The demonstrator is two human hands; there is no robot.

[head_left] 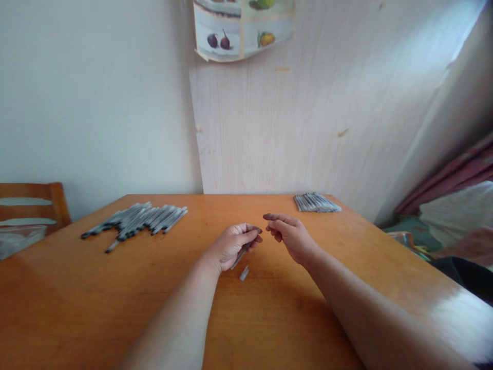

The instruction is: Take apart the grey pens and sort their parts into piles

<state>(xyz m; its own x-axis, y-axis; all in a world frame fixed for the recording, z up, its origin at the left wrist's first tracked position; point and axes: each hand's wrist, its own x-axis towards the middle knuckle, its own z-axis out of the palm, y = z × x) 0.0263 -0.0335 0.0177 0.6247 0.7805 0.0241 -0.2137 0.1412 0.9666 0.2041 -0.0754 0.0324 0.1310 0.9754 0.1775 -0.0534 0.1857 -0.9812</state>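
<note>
My left hand (234,244) is curled round a thin grey pen-like stick (241,255) that pokes out below its fingers, just above the orange wooden table (96,308). A short grey piece (244,273) lies on the table right under that hand. My right hand (288,234) hovers close beside the left, its fingers loosely bent with the fingertips drawn together, and nothing shows in them. The two hands' fingertips almost meet at the middle of the table.
A spread-out pile of several grey pens with dark tips (136,220) lies at the table's far left. A neat bundle of grey sticks (316,202) sits at the far right corner. A wooden chair (34,205) stands left; bedding (454,216) lies right.
</note>
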